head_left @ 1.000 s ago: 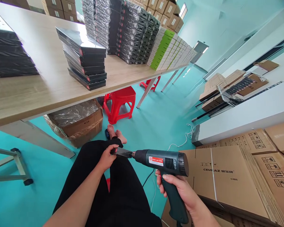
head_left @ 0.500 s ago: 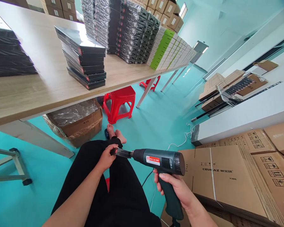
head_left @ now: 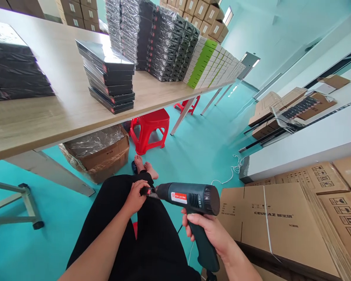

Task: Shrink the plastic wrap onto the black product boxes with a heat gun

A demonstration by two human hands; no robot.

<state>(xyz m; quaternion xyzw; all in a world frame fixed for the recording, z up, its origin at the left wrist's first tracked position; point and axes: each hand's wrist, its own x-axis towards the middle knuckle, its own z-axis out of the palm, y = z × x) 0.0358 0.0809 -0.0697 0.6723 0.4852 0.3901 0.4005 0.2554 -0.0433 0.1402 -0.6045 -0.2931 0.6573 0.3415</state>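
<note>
My right hand (head_left: 203, 226) grips the handle of a dark green heat gun (head_left: 190, 197), which bears a red and white label. Its nozzle points left, at or very near a small black box (head_left: 150, 192) with a red mark. That box is held by its left end in my left hand (head_left: 136, 197), fingers wrapped round it, above my lap. The nozzle tip covers part of the box, so I cannot tell whether they touch. On the table (head_left: 67, 113) beyond my hands stands a short stack of flat black boxes (head_left: 111, 80) in shiny film.
Taller stacks of film-wrapped black boxes (head_left: 163, 47) and white-green boxes (head_left: 204, 64) line the table. Below are a red stool (head_left: 152, 128) and an open carton (head_left: 105, 156) of clear film. Flattened cartons (head_left: 269, 218) stand at my right. A white cable (head_left: 232, 169) crosses the floor.
The heat gun has moved left, bringing its nozzle closer to my left hand. The box now shows less of its length. The whole view has shifted slightly.
</note>
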